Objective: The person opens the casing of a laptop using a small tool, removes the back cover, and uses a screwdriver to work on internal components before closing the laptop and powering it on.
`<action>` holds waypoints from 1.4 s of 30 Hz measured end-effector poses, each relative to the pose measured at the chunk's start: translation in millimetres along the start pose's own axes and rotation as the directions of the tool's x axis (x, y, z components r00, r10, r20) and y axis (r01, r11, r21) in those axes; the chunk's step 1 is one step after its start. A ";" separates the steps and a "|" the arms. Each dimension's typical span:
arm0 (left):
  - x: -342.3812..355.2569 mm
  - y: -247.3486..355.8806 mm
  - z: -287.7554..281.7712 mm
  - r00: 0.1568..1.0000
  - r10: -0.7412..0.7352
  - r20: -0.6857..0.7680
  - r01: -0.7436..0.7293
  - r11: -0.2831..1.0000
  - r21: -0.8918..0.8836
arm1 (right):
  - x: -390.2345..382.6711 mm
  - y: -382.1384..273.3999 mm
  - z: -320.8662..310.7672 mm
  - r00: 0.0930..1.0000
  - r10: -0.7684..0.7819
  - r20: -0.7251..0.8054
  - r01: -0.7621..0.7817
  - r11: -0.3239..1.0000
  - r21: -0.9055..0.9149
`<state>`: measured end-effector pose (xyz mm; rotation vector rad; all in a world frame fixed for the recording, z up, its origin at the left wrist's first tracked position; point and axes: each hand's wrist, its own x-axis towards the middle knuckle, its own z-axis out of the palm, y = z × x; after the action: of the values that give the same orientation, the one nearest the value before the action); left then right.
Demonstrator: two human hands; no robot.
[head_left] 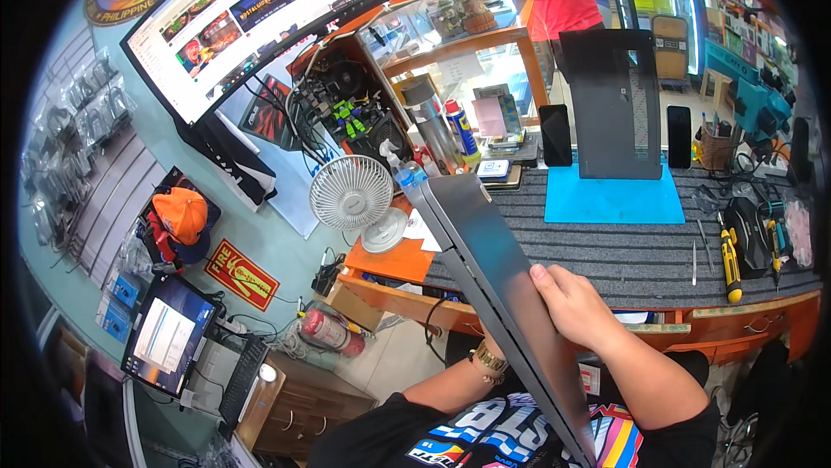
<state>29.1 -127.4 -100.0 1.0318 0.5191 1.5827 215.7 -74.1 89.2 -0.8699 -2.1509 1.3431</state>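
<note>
A closed dark grey laptop (511, 286) stands on edge in front of my chest, tilted, its hinge side toward the left. My right hand (576, 305) grips it from the right, thumb lying on the flat grey cover and the other fingers out of sight. Behind the laptop's left side goes my left hand (492, 343), a bracelet on its wrist; its fingers are hidden by the laptop. Past the laptop, a grey laptop bottom cover (615, 113) leans upright on a blue mat (615, 198), between two dark phones (555, 135).
The workbench (554, 264) has a ribbed grey top. At right lie a yellow screwdriver (731, 264), tweezers (693, 262) and a black mouse-shaped thing (746, 238). A white fan (351, 193), a spray can (461, 129) and a steel tumbler (428, 117) stand left. Wooden drawers (736, 322) line the front.
</note>
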 end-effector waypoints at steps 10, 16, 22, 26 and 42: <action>-2.0 -1.4 2.4 0.999 -0.005 -0.054 0.016 0.978 0.207 | -0.2 -0.8 -7.6 1.000 0.001 -0.031 -0.001 1.000 0.003; -2.0 7.2 11.5 0.996 0.051 -0.079 -0.026 0.959 0.282 | 1.1 -0.2 -17.3 0.999 0.020 -0.034 -0.022 0.999 -0.048; -6.6 21.5 14.5 0.987 0.082 -0.139 -0.038 0.956 0.292 | 1.3 3.3 -26.3 0.997 0.042 -0.063 -0.046 0.997 -0.062; -6.5 24.8 13.5 0.983 0.100 -0.152 -0.050 0.951 0.305 | -0.5 -2.1 -32.8 0.996 0.064 -0.069 -0.069 0.995 -0.070; -9.9 32.2 16.0 0.976 0.130 -0.175 -0.060 0.931 0.360 | -4.0 -7.9 -54.1 0.986 0.068 -0.154 -0.091 0.984 -0.150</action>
<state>24.5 -148.8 -69.9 1.1872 0.9277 1.7265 252.2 -46.1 118.8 -1.0928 -2.1471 1.1183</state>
